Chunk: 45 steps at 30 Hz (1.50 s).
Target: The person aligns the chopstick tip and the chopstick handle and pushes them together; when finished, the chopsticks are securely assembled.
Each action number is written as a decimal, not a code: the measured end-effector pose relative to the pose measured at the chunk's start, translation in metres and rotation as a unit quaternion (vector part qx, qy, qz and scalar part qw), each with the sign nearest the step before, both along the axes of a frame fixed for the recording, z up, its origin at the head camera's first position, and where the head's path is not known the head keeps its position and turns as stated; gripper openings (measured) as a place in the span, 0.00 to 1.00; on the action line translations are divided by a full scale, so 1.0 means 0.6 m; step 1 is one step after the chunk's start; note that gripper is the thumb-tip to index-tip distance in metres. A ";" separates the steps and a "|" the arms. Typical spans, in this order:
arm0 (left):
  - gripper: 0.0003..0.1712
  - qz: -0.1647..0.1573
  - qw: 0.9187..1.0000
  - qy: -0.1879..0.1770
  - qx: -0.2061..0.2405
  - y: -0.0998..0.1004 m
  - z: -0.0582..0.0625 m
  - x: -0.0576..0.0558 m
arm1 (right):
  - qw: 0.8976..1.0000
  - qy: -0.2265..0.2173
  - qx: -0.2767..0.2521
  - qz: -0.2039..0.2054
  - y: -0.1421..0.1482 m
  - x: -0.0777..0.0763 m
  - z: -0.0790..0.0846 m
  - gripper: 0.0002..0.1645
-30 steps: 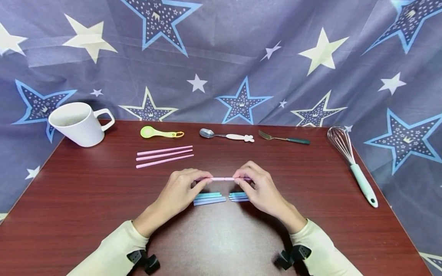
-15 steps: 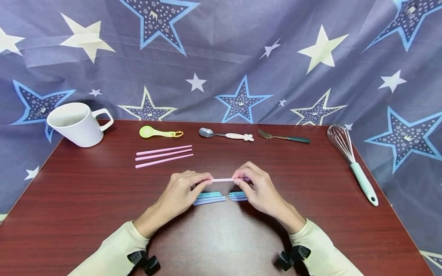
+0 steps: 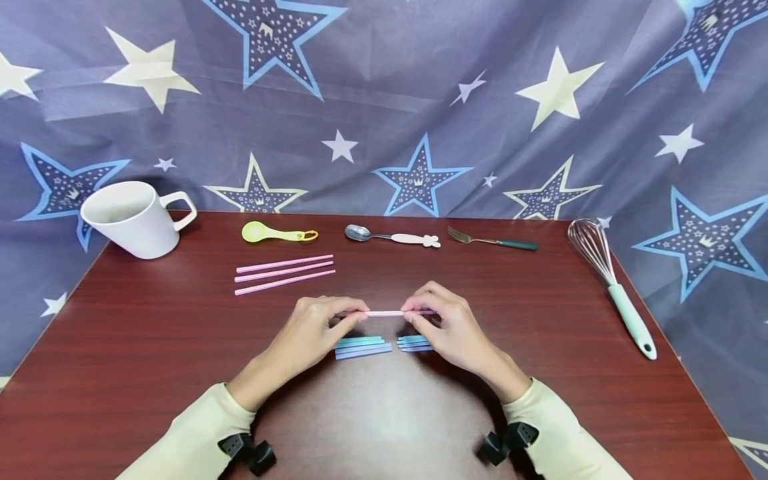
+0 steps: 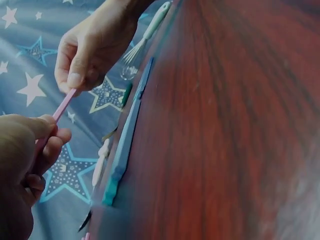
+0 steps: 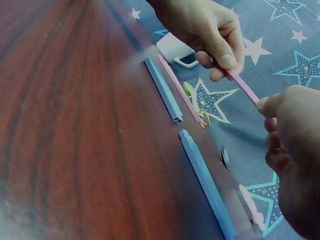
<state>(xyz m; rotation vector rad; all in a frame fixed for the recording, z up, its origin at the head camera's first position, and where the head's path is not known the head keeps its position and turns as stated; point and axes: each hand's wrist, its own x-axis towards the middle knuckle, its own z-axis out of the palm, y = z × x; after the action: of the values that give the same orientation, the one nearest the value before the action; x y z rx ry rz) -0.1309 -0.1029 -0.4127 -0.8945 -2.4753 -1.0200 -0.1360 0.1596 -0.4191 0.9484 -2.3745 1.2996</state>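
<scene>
Our left hand and right hand pinch pink stick. We judge it light, stiff, slippery; best held either side of middle.

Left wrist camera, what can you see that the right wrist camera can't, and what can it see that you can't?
Only the left wrist view shows the whisk and the fork with its green handle.

Only the right wrist view shows the white mug and the green measuring spoon.

Both show the left hand and right hand holding a pink stick, plus the bluish sticks and the white-handled spoon.
</scene>
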 end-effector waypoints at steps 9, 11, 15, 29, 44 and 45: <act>0.05 0.047 0.998 0.038 -0.023 -0.071 -0.004 -0.008 | 0.999 -0.028 0.005 -0.019 0.018 -0.006 -0.009 0.06; 0.06 0.067 0.997 0.040 -0.019 -0.091 -0.006 -0.010 | 0.999 -0.028 0.006 -0.024 0.025 -0.007 -0.013 0.06; 0.07 0.110 0.993 0.039 -0.021 -0.129 -0.011 -0.015 | 0.999 -0.038 0.026 -0.026 0.035 -0.005 -0.019 0.05; 0.06 0.193 0.981 0.023 -0.016 -0.209 -0.041 -0.041 | 0.992 -0.064 0.108 -0.003 0.053 0.005 -0.044 0.07; 0.07 0.190 0.981 0.014 -0.048 -0.225 -0.065 -0.051 | 0.991 -0.072 0.110 -0.008 0.054 0.006 -0.047 0.07; 0.07 0.189 0.981 0.015 -0.049 -0.224 -0.066 -0.051 | 0.991 -0.073 0.111 -0.008 0.054 0.006 -0.047 0.07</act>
<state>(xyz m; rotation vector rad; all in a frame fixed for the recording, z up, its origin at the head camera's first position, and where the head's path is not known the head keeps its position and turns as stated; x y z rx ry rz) -0.1616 -0.2375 -0.4520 -0.4310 -2.5514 -0.7541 -0.1326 0.1921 -0.4472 0.9183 -2.6768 1.1529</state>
